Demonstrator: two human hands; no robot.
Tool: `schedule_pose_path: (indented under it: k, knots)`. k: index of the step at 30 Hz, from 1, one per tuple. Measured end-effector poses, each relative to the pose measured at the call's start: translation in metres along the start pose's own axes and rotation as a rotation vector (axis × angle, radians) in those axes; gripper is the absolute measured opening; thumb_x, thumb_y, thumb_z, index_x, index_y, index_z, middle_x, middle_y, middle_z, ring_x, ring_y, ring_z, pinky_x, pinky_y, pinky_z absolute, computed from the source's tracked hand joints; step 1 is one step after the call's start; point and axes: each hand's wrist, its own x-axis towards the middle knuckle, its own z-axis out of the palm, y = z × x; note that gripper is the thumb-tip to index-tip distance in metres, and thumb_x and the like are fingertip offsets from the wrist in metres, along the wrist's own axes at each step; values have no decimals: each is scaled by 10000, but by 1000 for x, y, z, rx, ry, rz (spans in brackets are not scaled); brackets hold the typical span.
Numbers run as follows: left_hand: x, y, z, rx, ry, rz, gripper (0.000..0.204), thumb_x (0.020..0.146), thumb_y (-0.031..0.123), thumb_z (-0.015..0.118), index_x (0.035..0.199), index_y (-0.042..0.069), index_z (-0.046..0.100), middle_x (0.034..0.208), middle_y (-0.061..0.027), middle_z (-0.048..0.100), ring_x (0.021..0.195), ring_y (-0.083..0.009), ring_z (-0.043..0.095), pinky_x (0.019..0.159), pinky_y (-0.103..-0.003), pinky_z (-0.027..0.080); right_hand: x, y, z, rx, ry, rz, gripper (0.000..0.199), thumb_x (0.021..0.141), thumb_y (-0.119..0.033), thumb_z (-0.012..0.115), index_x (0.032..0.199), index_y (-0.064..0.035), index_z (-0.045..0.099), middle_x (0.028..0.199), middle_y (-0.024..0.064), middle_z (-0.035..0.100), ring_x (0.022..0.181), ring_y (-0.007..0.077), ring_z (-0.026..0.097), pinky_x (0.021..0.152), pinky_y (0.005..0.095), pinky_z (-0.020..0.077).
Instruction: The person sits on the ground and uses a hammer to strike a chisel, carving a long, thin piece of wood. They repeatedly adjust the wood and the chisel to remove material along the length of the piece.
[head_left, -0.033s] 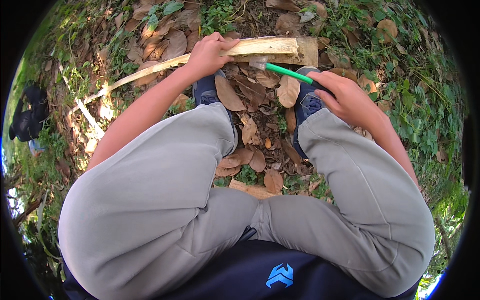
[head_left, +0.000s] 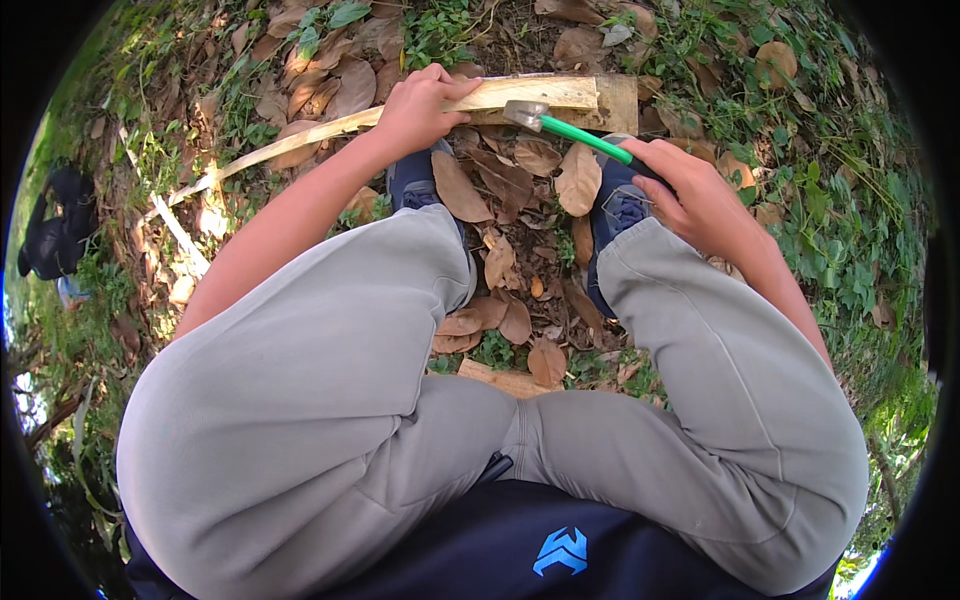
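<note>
My left hand (head_left: 418, 108) is closed round a long, pale wooden plank (head_left: 545, 93), pressing it down near its right part. The plank's right end rests on a shorter, wider board (head_left: 619, 100), and its far part stretches down to the left over the leaves. In my right hand (head_left: 692, 197) is a hammer (head_left: 583, 136) with a green and black handle, its fingers wrapped round the black grip. The metal hammer head is just at the plank's near edge, to the right of my left hand; whether it touches the wood I cannot tell.
My dark blue shoes (head_left: 617, 205) stand just on the near side of the board. Dry brown leaves (head_left: 500, 262) and green plants cover the ground. Another piece of wood (head_left: 510, 380) lies between my legs. A dark object (head_left: 55, 235) is at the far left, beside thin pale sticks (head_left: 180, 235).
The hammer head has risen slightly and shows more sharply, tilting up toward the plank. My left hand and the plank have stayed in place.
</note>
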Motion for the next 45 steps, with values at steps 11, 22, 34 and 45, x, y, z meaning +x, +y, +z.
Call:
schedule_pose_path:
  k: [11,22,34,45]
  knots:
    - [-1,-5,9,42,88,69,580,850,230,816,1407,322,680,1053,-74,640,1022,-280,639,893,-419,529,-11,18,27,-111,278,225,316,1047,-224,632,1344,-128,581,867,191,708,781,441,673,653,478,510]
    - [-7,-2,8,58,68,62,554,919,246,749,1460,286,639,1122,-56,623,1111,-271,589,936,-424,465,-11,37,41,-220,374,-11,322,997,-174,695,1305,-105,635,990,138,742,793,371,707,674,436,559]
    - [-5,-1,10,120,86,101,550,937,246,724,1478,244,621,1152,-61,610,1111,-282,588,939,-424,471,-5,24,38,-170,277,209,320,1013,-189,693,1299,-59,631,932,165,724,757,335,708,662,395,534]
    - [2,-1,5,88,22,70,515,916,266,760,1423,264,674,1136,-67,625,1116,-296,612,927,-433,501,-8,25,40,-231,362,109,294,1023,-235,674,1286,-106,649,923,167,727,736,362,705,644,430,536]
